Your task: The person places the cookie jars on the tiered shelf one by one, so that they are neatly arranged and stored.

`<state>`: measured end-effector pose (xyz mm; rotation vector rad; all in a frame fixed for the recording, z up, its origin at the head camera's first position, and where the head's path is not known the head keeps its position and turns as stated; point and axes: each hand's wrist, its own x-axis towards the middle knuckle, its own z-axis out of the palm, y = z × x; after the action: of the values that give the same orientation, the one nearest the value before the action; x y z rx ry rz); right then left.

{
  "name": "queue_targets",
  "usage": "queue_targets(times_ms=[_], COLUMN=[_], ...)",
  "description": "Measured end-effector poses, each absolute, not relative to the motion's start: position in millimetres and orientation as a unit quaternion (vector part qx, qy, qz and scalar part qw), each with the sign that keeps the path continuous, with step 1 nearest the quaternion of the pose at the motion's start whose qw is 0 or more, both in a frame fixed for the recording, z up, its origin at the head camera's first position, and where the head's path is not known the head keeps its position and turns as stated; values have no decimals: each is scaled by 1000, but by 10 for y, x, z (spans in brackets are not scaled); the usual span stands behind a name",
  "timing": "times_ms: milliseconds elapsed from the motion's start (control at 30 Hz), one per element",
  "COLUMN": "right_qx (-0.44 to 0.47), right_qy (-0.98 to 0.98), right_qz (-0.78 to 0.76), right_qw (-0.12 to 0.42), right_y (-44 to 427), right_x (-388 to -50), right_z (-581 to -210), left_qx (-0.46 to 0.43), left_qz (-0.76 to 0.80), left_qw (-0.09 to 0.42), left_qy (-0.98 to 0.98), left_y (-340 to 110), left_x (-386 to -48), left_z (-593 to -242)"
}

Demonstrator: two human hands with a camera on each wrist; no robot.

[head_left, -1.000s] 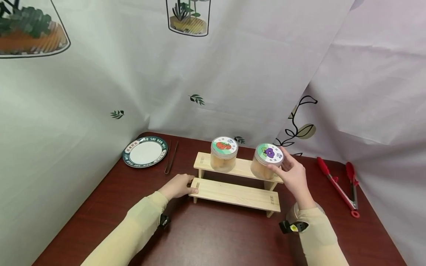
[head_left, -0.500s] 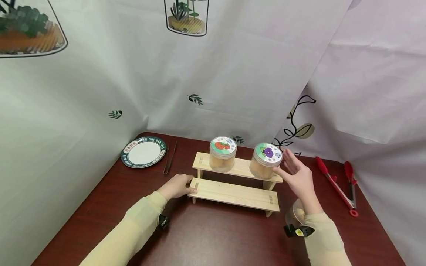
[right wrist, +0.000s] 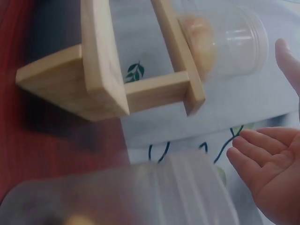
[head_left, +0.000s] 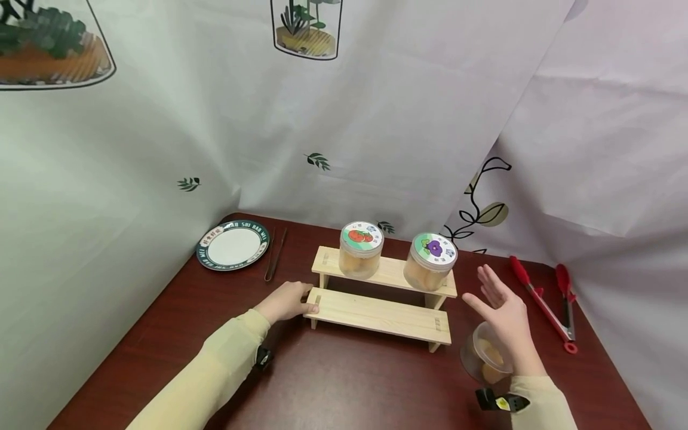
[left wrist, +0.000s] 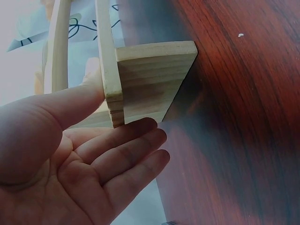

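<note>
A two-tier wooden stand (head_left: 376, 313) is at the middle of the table. On its upper tier are a jar with a tomato lid (head_left: 361, 251) and, to its right, a jar with a purple-picture lid (head_left: 430, 263). My left hand (head_left: 286, 300) holds the left end of the lower tier; in the left wrist view the thumb of that hand (left wrist: 79, 154) is on the board and the fingers are beneath. My right hand (head_left: 505, 313) is in the air right of the stand, fingers apart, holding nothing. Below it a third jar (head_left: 485, 357) is partly covered.
At the back left are a round plate (head_left: 233, 245) with a dark patterned rim and thin metal tweezers (head_left: 276, 255). Red-handled tongs (head_left: 543, 304) lie at the right edge of the table. White printed cloth (head_left: 408, 119) hangs behind and at both sides.
My right hand has let go of the purple-lidded jar and moved right and toward me, uncovering more of the third jar. My left hand stays on the stand.
</note>
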<state>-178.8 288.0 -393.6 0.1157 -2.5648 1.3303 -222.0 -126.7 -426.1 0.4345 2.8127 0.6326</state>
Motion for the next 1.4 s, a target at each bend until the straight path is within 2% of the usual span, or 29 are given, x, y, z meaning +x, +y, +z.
queue_targets(times_ms=[267, 667, 1000, 1267, 1400], right_qx=[14, 0, -74, -60, -62], right_qy=[-897, -893, -912, -876, -878], right_qz=[426, 423, 373, 450, 450], right_qw=[115, 151, 152, 163, 151], right_y=[2991, 3132, 3225, 3327, 3377], right_x=[-1636, -1468, -1315, -1209, -1136], right_z=[-4026, -4223, -4209, -4330, -4438], left_qx=[149, 150, 147, 147, 149], left_qz=[211, 209, 212, 218, 218], left_qw=[109, 103, 107, 109, 111], left_qy=[960, 961, 960, 959, 958], left_y=[-1267, -1271, -1267, -1263, -1267], left_x=[-2220, -2215, -2225, -2220, -2211], left_z=[-4277, -4288, -4291, -4290, -4292])
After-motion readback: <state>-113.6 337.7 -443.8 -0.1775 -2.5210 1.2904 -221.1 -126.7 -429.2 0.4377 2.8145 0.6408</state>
